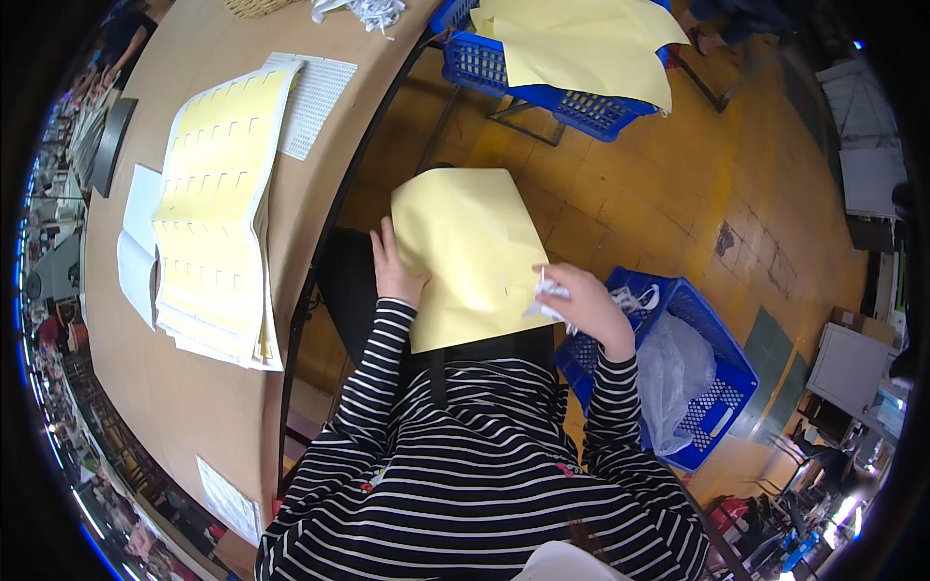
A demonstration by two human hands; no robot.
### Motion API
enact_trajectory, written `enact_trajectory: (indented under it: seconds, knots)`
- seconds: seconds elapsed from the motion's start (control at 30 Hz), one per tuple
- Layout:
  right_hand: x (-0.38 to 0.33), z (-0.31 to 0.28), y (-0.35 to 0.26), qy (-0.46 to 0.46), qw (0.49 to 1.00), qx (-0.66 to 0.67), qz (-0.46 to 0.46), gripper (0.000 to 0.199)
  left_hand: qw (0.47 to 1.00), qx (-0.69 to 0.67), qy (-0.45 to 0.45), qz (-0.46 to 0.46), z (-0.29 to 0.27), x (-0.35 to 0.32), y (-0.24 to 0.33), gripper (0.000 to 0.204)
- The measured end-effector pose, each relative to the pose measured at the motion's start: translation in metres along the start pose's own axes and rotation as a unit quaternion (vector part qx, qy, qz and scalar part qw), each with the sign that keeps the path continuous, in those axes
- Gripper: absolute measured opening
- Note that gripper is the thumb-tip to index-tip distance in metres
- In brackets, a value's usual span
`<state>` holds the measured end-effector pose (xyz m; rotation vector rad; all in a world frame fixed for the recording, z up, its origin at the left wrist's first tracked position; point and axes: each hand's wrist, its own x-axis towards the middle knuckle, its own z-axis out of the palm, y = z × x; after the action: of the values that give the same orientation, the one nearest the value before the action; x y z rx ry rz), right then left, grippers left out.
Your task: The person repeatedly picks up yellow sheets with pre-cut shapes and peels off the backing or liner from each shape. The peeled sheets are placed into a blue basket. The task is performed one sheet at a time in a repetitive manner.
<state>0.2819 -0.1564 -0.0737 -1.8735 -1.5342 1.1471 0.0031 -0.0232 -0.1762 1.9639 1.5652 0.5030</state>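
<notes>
A yellow sheet (472, 254) lies across my lap, its surface slightly wavy and with a small dark mark near its right side. My left hand (395, 269) rests against the sheet's left edge, fingers stretched out and the thumb reaching over the edge. Close to the right edge, my right hand (589, 308) is closed on a small bunch of white crumpled pieces (552, 298); whether they are cloth or paper I cannot tell. The palm side of this hand is hidden.
Left of me, a brown table (325, 184) bears printed yellow sheets (215, 198), a perforated white sheet (325, 92) and an open booklet (139, 247). On my right stands a blue basket (722, 402) with a clear plastic bag (673, 373). Ahead, yellow sheets (581, 48) cover another blue basket (605, 118).
</notes>
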Motion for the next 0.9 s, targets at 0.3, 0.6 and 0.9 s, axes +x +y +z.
enact_trajectory:
  seconds: [0.3, 0.6, 0.9]
  knots:
    - [0.041, 0.081, 0.014, 0.072, 0.976, -0.197, -0.056, 0.034, 0.962, 0.095, -0.220, 0.132, 0.049, -0.009, 0.049, 0.052]
    - [0.043, 0.055, 0.016, 0.029, 0.995, -0.079, -0.046, 0.024, 0.960, 0.091, -0.227, 0.137, 0.053, -0.004, 0.049, 0.051]
    - [0.031, -0.001, -0.013, 0.170, 0.983, -0.006, -0.065, 0.021, 0.963, 0.074, -0.220, 0.134, 0.052, -0.005, 0.049, 0.051]
